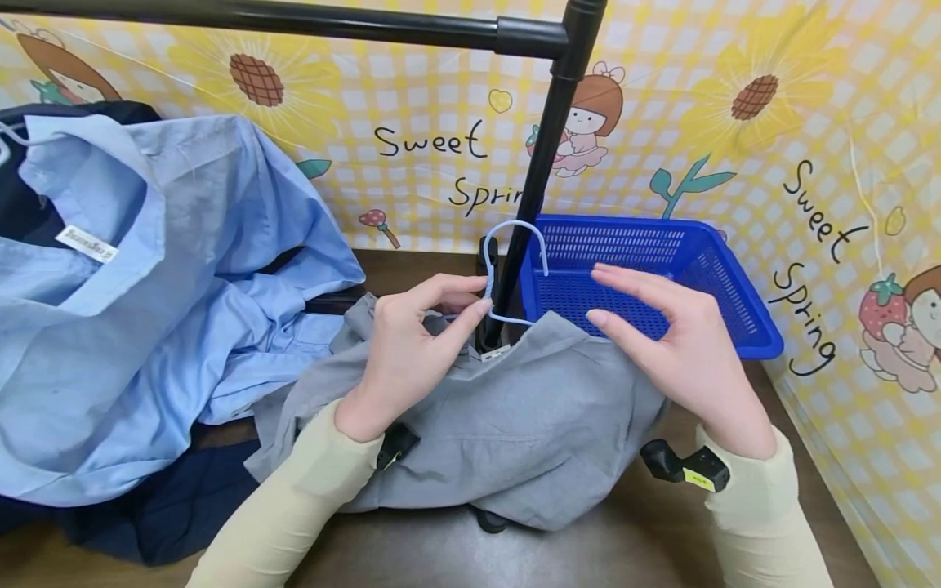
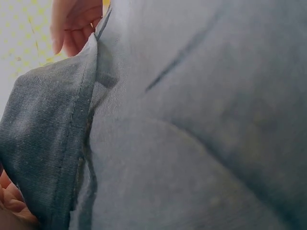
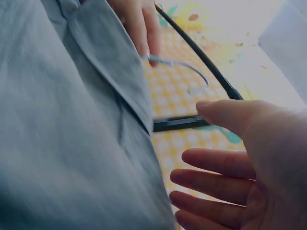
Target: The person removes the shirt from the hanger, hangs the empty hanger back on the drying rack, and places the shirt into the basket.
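A: Start close in. What's cut off?
B: The cream sleeves [image 1: 265,514], at the bottom edge. A yellow sticker [image 1: 698,479] by the right cuff is too small to read.
A: And the hands?
B: The left hand [image 1: 404,351] pinches the neck of a pale blue hanger [image 1: 515,223] between thumb and fingertips. The right hand [image 1: 684,351] is spread, thumb apart from fingers, near the hook but off it.
A: Where's the rest of that hanger?
B: Mostly hidden inside the grey shirt [image 1: 500,441], which droops over the brown table [image 1: 412,555]. Blurred grey cloth fills most of the left wrist view.
A: Any labels?
B: The grey shirt's neck label [image 1: 495,354] is illegible. So is the white tag [image 1: 86,243] on the light-blue shirt [image 1: 191,212], itself cut off at left.
A: Farther back?
B: A black rack [image 1: 547,139], a blue basket [image 1: 738,282], then yellow checked cloth [image 1: 441,90] reading "Sweet Spring"; the post hides one final "g".
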The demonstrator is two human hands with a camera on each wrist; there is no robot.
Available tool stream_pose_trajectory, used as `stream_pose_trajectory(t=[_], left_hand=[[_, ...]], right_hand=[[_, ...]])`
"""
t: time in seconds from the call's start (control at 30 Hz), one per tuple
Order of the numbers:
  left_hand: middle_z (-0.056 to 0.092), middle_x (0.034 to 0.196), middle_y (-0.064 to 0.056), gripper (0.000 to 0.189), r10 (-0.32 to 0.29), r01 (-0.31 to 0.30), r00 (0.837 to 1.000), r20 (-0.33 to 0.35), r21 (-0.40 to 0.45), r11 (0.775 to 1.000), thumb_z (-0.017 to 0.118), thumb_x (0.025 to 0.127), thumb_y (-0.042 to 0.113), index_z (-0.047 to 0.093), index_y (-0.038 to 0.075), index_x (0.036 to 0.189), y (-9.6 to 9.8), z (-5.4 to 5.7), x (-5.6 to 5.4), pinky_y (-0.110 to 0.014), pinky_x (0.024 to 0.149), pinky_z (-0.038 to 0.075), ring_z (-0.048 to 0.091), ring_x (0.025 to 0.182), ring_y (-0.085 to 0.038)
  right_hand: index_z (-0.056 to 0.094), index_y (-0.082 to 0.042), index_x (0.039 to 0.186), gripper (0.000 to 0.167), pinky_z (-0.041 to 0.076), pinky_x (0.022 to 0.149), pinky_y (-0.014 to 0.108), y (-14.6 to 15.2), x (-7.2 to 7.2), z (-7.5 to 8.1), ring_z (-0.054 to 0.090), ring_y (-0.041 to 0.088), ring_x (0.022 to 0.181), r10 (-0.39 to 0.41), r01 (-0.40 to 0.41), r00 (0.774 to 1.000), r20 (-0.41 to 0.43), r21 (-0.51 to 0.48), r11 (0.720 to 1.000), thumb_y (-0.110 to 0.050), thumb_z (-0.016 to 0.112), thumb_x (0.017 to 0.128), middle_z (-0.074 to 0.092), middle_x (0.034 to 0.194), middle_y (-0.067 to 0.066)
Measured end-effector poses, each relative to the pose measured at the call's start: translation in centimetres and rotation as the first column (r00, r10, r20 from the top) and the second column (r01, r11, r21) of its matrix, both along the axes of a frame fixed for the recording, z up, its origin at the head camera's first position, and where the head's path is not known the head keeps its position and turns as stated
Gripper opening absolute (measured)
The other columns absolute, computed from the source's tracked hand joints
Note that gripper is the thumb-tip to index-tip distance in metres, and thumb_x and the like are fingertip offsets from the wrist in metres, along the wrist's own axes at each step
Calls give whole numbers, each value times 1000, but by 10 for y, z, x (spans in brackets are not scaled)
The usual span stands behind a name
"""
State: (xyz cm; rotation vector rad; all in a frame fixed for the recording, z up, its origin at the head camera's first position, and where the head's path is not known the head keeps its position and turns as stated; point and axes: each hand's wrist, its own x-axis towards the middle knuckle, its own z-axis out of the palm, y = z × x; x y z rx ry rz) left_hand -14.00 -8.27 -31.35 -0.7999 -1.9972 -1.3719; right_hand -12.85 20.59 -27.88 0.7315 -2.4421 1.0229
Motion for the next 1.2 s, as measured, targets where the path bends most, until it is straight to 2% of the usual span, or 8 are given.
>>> stream_pose_trajectory(t=[0.3, 0.5, 0.8, 0.9, 1.03, 1.2], left_hand=[[76, 91, 3, 21, 3, -3, 1000, -9, 10, 1000, 78, 92, 8, 77, 8, 113, 4, 1, 2, -26, 60, 46, 68, 79, -8], [76, 94, 1, 22, -1, 0, 1000, -22, 0, 1000, 77, 92, 7, 76, 6, 113, 6, 3, 3, -27, 63, 49, 69, 81, -9], [76, 98, -3, 23, 3, -5, 998, -56, -26, 1000, 77, 91, 7, 76, 4, 114, 9, 6, 6, -27, 71, 53, 68, 84, -7], [76, 97, -3, 25, -4, 1, 998, -63, -41, 999, 79, 90, 6, 76, 4, 115, 9, 8, 7, -29, 72, 53, 68, 84, -8], [75, 99, 0, 30, -1, -4, 998, -60, -79, 997, 80, 89, 8, 75, 7, 119, 3, 13, 9, -30, 74, 52, 66, 88, -11], [74, 111, 4, 42, 45, -45, 999, -5, -173, 984, 83, 88, 16, 72, 12, 128, -13, 23, 15, -34, 82, 52, 66, 102, -13]], right_hand=[[78, -16, 118, 31, 50, 92, 23, -20, 2, -11, 68, 13, 107, 85, -85, 996, -10, 16, 996, -13, 83, 88, 74, 113, -5], [80, -18, 114, 24, 53, 73, 23, -26, 3, -15, 68, 7, 93, 55, -55, 997, 51, 4, 998, -17, 82, 89, 74, 104, -11], [80, -17, 103, 16, 49, 62, 23, -30, 2, -16, 63, 6, 77, 52, -53, 997, 61, 18, 998, -14, 83, 88, 73, 93, -15], [79, -16, 101, 14, 47, 62, 24, -30, 3, -16, 62, 8, 77, 75, -76, 996, 52, 15, 997, -11, 81, 89, 71, 92, -14], [77, -15, 101, 14, 49, 69, 23, -29, 4, -17, 64, 7, 82, 96, -96, 995, 23, -5, 995, -8, 80, 90, 72, 94, -12], [77, -15, 101, 12, 50, 74, 22, -28, 4, -16, 66, 7, 86, 78, -78, 997, 1, -32, 996, -7, 78, 91, 72, 96, -11]])
